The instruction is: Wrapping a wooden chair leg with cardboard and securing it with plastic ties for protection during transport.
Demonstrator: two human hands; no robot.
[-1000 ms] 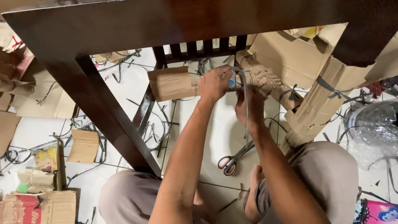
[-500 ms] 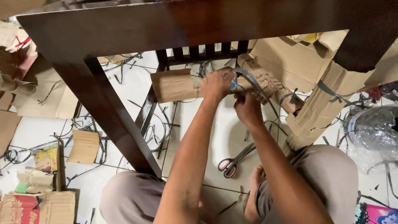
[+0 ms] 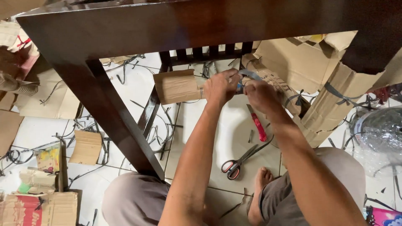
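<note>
Under table, both hands [image 3: 240,88] grip strap [image 3: 251,74].

Dark brown table frame [image 3: 104,109], tan cardboard wrap [image 3: 176,86], grey strap [image 3: 252,74], red cutter [image 3: 258,127]

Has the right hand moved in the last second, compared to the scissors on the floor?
Yes. The right hand has risen away from the scissors and now sits level with the left hand at the cardboard-wrapped rail.

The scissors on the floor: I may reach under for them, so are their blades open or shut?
Shut: the scissors lie flat on the tile, blades together in one line.
</note>
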